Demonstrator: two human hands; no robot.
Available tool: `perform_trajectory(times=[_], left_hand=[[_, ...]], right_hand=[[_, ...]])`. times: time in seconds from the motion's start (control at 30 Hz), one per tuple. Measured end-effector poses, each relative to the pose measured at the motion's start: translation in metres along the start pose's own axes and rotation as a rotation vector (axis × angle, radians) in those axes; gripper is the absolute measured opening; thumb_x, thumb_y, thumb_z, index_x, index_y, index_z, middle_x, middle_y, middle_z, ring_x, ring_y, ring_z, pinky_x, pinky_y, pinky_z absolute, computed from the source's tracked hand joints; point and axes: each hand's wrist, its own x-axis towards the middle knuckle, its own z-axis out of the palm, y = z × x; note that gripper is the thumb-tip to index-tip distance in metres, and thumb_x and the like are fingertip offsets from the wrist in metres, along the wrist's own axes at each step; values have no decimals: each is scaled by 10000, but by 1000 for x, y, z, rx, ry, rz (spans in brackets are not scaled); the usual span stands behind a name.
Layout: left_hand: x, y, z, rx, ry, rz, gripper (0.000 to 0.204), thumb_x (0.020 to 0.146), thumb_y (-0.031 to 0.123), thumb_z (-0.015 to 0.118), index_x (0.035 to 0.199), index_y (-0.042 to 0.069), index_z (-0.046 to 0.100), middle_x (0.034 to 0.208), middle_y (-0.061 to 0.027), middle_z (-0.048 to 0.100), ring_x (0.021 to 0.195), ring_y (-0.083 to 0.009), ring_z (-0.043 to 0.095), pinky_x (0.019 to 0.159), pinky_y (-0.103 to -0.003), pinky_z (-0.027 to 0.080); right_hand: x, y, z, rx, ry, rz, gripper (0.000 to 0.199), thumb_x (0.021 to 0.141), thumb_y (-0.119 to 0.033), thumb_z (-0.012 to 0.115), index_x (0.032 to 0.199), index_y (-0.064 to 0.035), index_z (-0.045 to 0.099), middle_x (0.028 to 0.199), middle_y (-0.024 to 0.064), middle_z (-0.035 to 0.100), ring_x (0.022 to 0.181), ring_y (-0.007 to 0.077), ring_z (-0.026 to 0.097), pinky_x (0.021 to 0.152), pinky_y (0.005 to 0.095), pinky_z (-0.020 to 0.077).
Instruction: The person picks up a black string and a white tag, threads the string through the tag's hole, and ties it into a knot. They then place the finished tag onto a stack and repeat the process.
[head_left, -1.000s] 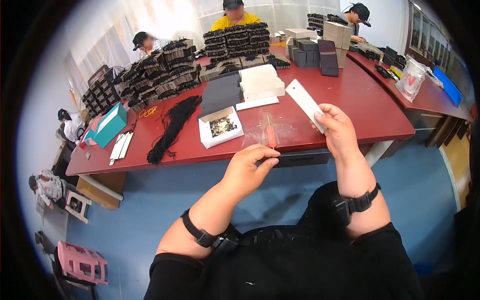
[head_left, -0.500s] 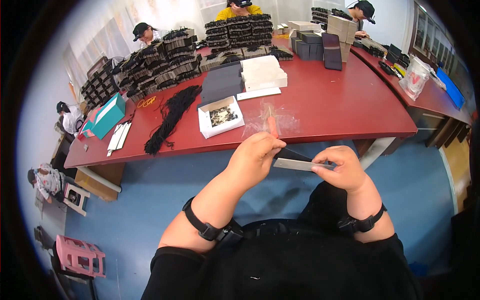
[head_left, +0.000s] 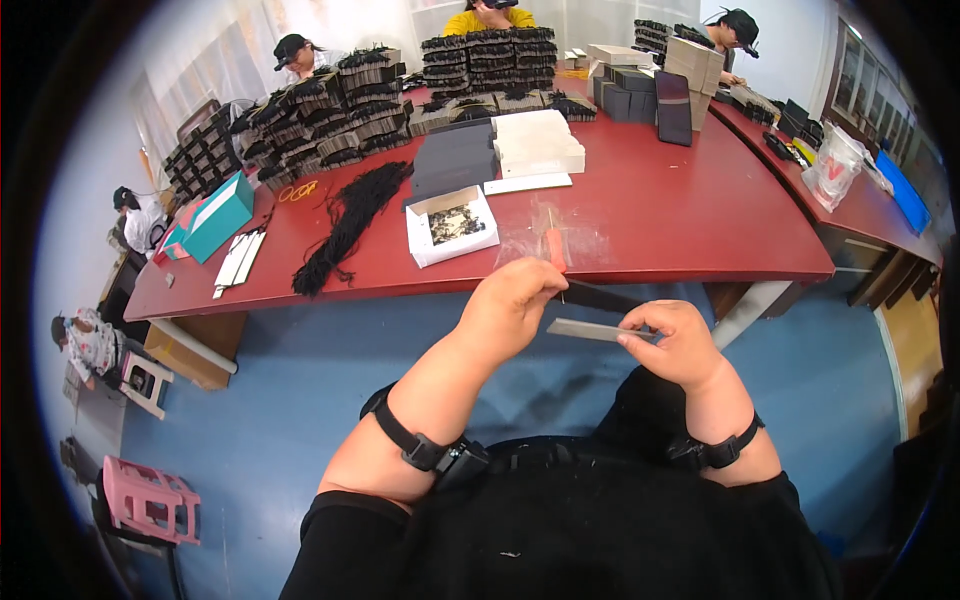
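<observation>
R hand (head_left: 682,345) clamped on a flat lt-grey strip (head_left: 585,329), sticking out to its 9 o'clock. L hand (head_left: 515,302): fingertips tog., can't tell if anything's btwn. From L hand: orange-handled tool (head_left: 556,250) at 1 o'clock on counter (head_left: 690,225); black strand bundle (head_left: 350,228) at 10.

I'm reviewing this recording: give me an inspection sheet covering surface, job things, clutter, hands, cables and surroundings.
Surface: red table, with clear film near its front edge.
Job's things: flat pale strip, held above the floor; orange-red tool handle beside the left hand.
Clutter: open white box, black cord bundle, teal box, stacked corded pieces.
Hands: left hand has fingers drawn together, anything between them unclear; right hand pinches the strip.
Cables: nothing seen for certain.
Surroundings: co-workers, blue floor, pink stool.
</observation>
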Motion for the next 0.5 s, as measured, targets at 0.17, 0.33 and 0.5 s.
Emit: perform_trajectory(times=[0.17,0.33,0.5], left_hand=[[1,-2,1,58,70,-56,137,759,-57,639,871,17,613,882,-102,602,798,-228,602,694,-294,484],[-20,-1,-22,26,222,-191,129,757,-38,660,864,22,620,955,-75,563,797,-160,578,691,-266,479],[-55,-2,-56,133,215,-194,151,743,-11,672,877,35,619,922,-94,576,860,-221,577,713,-296,476]], right_hand=[[-5,11,23,341,101,293,97,796,-79,674,838,-10,621,745,34,646,683,72,579,604,231,457],[-8,45,56,670,61,417,141,812,-76,684,901,-11,597,773,31,646,713,62,581,622,215,463],[-2,56,84,725,163,531,188,828,-141,685,911,2,593,797,59,657,706,89,600,637,220,472]])
